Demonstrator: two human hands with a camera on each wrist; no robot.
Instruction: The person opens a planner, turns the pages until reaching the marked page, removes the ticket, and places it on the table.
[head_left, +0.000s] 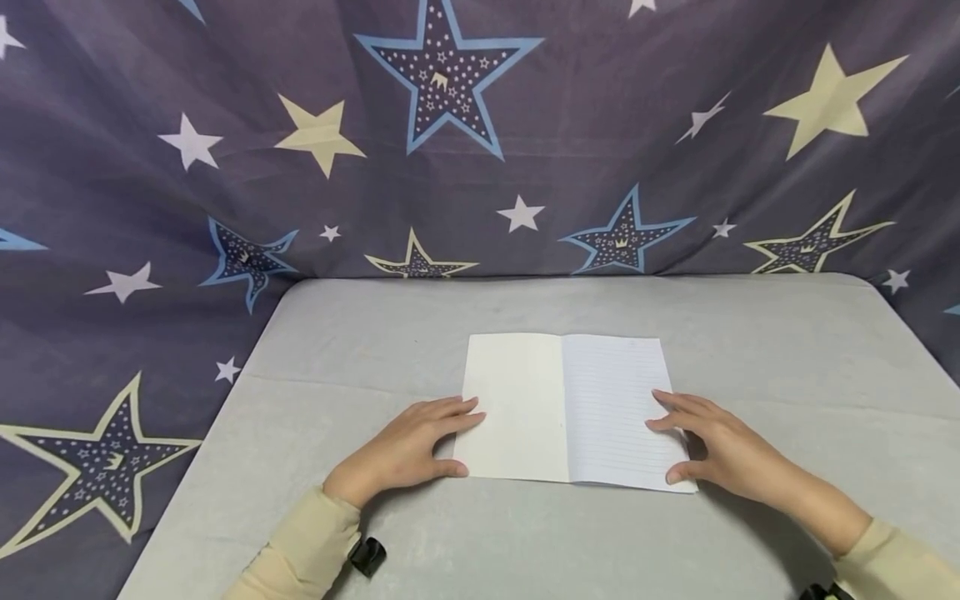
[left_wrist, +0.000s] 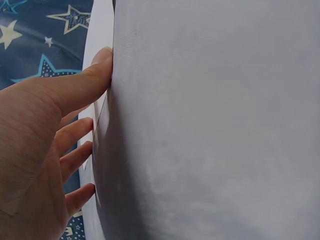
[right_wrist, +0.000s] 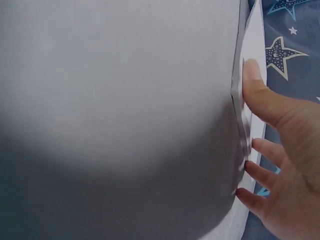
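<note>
An open notebook [head_left: 516, 392] lies flat on the table, its left side plain cream and its right page [head_left: 618, 400] white with ruled lines. My left hand [head_left: 408, 442] rests at the notebook's left edge, fingertips on the cream side and thumb by the lower left corner. At the right edge, my right hand [head_left: 731, 454] touches the lined page with its fingertips, thumb near the lower right corner. Both hands have relaxed, spread fingers. From the wrist views, the left thumb [left_wrist: 90, 77] and right thumb [right_wrist: 257, 92] lie along the notebook's edges, seen almost edge-on.
A light grey cloth covers the table [head_left: 360, 333]. Behind it and along its sides hangs a dark curtain [head_left: 480, 183] printed with stars. Beige sleeves [head_left: 307, 542] cover both forearms, and a black device [head_left: 368, 556] sits under the left wrist.
</note>
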